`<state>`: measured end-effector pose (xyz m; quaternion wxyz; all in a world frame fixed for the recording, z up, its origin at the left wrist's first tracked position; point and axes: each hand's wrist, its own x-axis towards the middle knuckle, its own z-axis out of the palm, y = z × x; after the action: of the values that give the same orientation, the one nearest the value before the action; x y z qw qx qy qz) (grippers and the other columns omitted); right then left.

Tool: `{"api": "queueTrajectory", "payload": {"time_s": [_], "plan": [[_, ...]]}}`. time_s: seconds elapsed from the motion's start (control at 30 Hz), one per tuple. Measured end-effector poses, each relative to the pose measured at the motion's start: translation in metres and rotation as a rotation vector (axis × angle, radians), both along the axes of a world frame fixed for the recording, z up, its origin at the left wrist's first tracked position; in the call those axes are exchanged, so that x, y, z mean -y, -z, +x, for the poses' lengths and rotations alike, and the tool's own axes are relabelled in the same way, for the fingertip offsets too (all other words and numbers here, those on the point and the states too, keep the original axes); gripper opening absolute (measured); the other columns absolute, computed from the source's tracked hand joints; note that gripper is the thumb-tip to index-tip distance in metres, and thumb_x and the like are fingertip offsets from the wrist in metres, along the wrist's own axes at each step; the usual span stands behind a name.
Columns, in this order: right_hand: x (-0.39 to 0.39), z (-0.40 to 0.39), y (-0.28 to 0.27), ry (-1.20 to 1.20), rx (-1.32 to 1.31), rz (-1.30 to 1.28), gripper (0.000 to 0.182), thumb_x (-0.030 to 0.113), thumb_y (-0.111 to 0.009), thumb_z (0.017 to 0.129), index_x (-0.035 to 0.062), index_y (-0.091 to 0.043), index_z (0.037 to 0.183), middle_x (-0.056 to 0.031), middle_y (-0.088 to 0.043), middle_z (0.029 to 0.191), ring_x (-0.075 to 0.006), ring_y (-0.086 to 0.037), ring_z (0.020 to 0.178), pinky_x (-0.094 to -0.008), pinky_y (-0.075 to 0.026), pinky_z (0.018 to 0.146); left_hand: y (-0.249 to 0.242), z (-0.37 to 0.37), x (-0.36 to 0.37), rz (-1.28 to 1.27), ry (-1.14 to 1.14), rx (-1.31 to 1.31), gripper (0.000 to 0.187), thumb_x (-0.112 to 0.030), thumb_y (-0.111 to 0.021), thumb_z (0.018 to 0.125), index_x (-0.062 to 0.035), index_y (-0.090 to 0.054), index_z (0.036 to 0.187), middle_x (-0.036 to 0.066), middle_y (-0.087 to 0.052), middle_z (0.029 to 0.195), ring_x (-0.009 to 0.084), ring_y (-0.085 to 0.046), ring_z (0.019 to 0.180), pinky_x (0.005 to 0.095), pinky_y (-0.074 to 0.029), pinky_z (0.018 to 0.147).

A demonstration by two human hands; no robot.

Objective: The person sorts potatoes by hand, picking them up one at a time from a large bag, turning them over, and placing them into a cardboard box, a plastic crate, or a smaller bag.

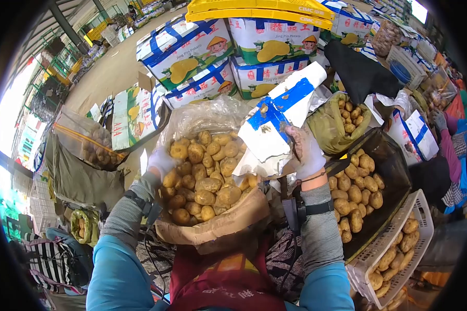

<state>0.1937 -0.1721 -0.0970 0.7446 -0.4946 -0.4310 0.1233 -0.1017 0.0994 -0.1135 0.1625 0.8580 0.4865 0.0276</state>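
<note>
A box (pixel 218 215) lined with clear plastic (pixel 205 116) stands before me, filled with potatoes (pixel 205 184). My left hand (pixel 162 161), in a white glove, is at the left edge of this box, beside the potatoes; its fingers are blurred and partly hidden. On the right, my right hand (pixel 307 153), in a dirt-stained white glove, has its fingers curled at the edge of a white cardboard flap (pixel 262 142) with blue tape and dirt on it. The flap covers the box's right back part.
An open dark bag (pixel 399 176) of potatoes and a white crate (pixel 423 223) stand to the right. An olive sack (pixel 321 124) with potatoes is behind them. Printed potato cartons (pixel 275 46) are stacked ahead under yellow crates (pixel 259 13). Another person's gloved hand (pixel 440 120) shows far right.
</note>
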Motion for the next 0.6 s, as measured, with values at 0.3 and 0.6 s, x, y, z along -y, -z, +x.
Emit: {"api": "queueTrajectory", "payload": {"time_s": [0.3,0.6], "plan": [[-0.006,0.033,0.016,-0.231,-0.686,-0.207,0.032,0.015,-0.058,0.090,-0.0015,-0.058,0.117,-0.0098,-0.065,0.105,-0.0176,-0.063,0.092,-0.0294,-0.052,0.082,0.035,0.014,-0.010,0.057,0.367,-1.016,0.037,-0.026,-0.062,0.080,-0.0085,-0.068,0.113,0.013,-0.066,0.116,0.0275,-0.063,0.108,0.0376,-0.051,0.087],[0.007,0.032,-0.003,-0.097,-0.823,-0.111,0.034,0.015,-0.061,0.088,-0.0051,-0.057,0.115,-0.0128,-0.064,0.106,-0.0213,-0.064,0.096,-0.0335,-0.055,0.084,0.094,0.083,-0.038,-0.099,0.506,-0.864,0.039,-0.028,-0.069,0.075,-0.0051,-0.070,0.107,0.014,-0.070,0.104,0.0267,-0.067,0.099,0.0377,-0.053,0.077]]}}
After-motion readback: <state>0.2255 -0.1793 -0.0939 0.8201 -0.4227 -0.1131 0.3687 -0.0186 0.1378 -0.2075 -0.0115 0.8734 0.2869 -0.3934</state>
